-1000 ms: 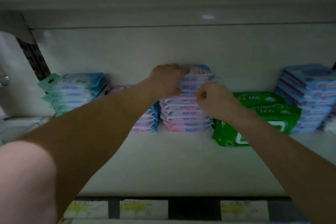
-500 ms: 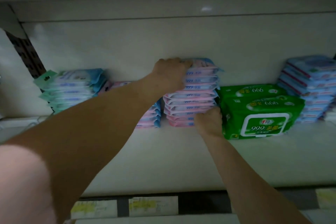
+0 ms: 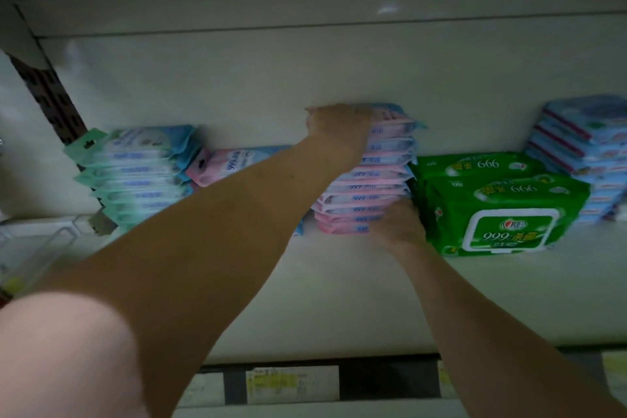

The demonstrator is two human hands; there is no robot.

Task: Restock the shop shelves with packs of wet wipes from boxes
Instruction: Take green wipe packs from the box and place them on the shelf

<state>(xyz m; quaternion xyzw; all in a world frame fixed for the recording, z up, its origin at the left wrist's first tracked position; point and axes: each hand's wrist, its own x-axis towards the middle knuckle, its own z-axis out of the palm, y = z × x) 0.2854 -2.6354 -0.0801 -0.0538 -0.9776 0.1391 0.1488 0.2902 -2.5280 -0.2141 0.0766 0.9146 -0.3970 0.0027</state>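
Packs in the pink stack (image 3: 364,187) sit mid-shelf, the green packs (image 3: 502,204) touching at three o'clock. The left hand (image 3: 339,127) lies flat, palm down, on top; the right hand (image 3: 400,224) cups the bottom corner, fingers curled. Better to press gently and nudge the base square, lest soft packs slide towards the teal stack (image 3: 135,173) at nine o'clock.

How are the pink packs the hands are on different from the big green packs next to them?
The pink packs are thin and stacked many high; the green packs are thick, and only two show. The pink stack stands taller than the green packs. The left hand and right hand touch the pink stack, not the green packs. Both sit on the same shelf and show "999".
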